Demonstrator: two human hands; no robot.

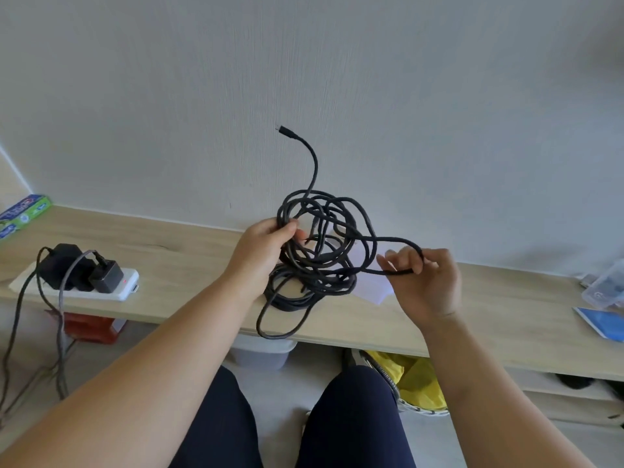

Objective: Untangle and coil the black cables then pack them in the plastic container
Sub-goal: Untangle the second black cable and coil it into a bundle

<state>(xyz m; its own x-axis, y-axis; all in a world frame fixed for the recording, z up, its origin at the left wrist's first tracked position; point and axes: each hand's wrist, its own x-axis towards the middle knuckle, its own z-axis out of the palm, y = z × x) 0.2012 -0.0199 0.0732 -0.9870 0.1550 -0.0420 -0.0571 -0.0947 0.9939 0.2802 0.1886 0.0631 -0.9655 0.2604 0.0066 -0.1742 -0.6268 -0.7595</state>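
Several loops of thin black braided cable [320, 255] made one loose tangle, lifted partly off the light wooden surface [189, 238], with its lower coils lying on the wood and one loop drooping over the front edge. The left hand [266, 248] was clenched round a bunch of strands at the tangle's left side. The right hand [425, 282] pinched a single loop drawn out to the right. The cable looked light and limp, with a fabric jacket that would likely snag on itself rather than slide, so hard pulling would probably tighten the knots. The free plug end [279, 128], standing up above the bundle, seemed the best place to take hold and feed back through. A clear plastic container [604, 285] sat at the surface's right edge, well apart.
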